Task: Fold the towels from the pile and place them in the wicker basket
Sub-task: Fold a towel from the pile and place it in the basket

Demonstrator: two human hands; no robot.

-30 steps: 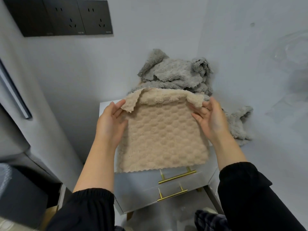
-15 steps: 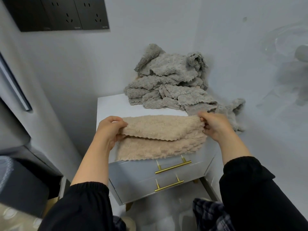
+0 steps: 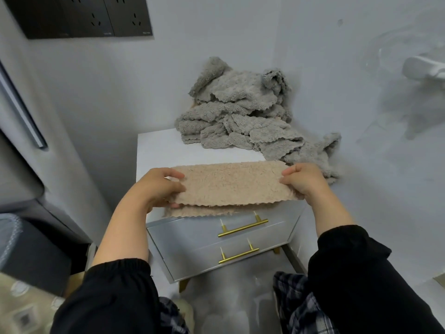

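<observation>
- The beige towel (image 3: 228,184) is folded into a long strip that runs left to right between the two hands.
- Its upper layer covers a lower one, and the lower layer's wavy edge peeks out along the near side.
- The towel is over the front part of the white cabinet (image 3: 156,150). Its near edge reaches the cabinet's front lip, but I cannot tell whether it rests fully on the top.
- The left hand (image 3: 156,189) grips the towel's left end with its fingers curled over the cloth.
- The right hand (image 3: 305,182) grips the right end the same way, knuckles up and fingers bent round the edge.
- Both forearms are bare, with black sleeves (image 3: 361,273) pushed up toward the elbows.
- The pile of grey towels (image 3: 240,116) is heaped loosely at the back of the cabinet top against the wall corner. It is apart from the beige towel, and one towel trails off toward the right.
- The cabinet front shows two drawers, the upper with a gold handle (image 3: 243,227) and the lower with a matching handle (image 3: 238,255).
- A black socket panel (image 3: 84,15) is fixed on the wall at upper left.
- Plaid trousers (image 3: 301,304) show at the bottom of the view.
</observation>
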